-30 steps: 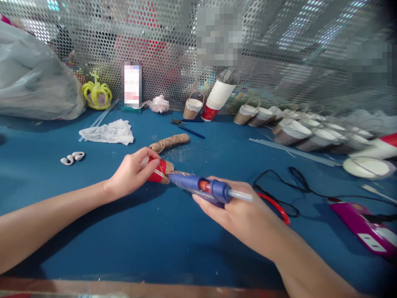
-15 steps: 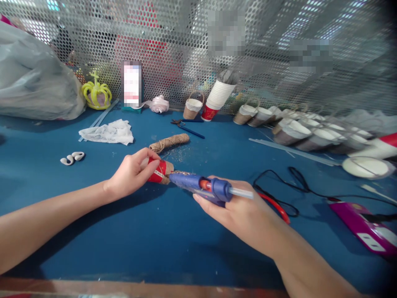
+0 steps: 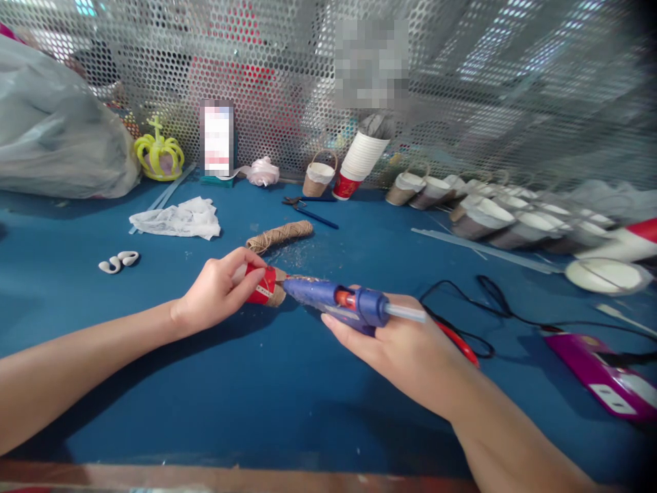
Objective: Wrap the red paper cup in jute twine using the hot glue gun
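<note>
My left hand (image 3: 226,287) is closed around a small red paper cup (image 3: 263,286) lying on its side, its base end wrapped in brown twine. In my right hand (image 3: 395,335) is a blue hot glue gun (image 3: 328,300), with a clear glue stick (image 3: 406,313) poking out of its back. The gun's nozzle points left and meets the twine-wrapped end of the cup; whether it touches is hard to tell. Just beyond the cup lies a roll of brown twine (image 3: 281,235).
Pliers (image 3: 311,211), stacked paper cups (image 3: 363,157) and a small twine basket (image 3: 318,179) stand toward the mesh (image 3: 287,103). More baskets (image 3: 482,216) line the right. A purple power strip (image 3: 595,373) with black cable lies right. Crumpled white fabric (image 3: 177,219) lies left.
The glue gun and my right hand have shifted slightly to the right and down. My left hand still holds the cup in nearly the same place.
</note>
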A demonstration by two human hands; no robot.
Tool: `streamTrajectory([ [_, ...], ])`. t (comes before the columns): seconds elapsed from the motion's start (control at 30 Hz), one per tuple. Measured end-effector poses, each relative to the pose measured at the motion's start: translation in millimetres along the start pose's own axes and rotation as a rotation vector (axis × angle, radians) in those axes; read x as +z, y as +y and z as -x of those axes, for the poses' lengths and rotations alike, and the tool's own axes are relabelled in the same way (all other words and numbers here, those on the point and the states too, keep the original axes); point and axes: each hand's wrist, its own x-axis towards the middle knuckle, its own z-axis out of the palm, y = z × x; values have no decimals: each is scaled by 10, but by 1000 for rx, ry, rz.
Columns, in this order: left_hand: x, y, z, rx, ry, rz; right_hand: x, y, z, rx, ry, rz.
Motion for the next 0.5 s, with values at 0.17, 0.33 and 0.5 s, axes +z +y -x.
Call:
streamTrajectory([
  [0.17, 4, 0, -1, -19, 4, 3, -3, -8, 17, 11, -45, -16],
  [0.33, 8, -10, 7, 43, 10, -5, 23, 28, 31, 85, -14, -58],
  [0.5, 4, -13, 28, 77, -5, -9, 29, 60, 13, 116, -11, -76],
])
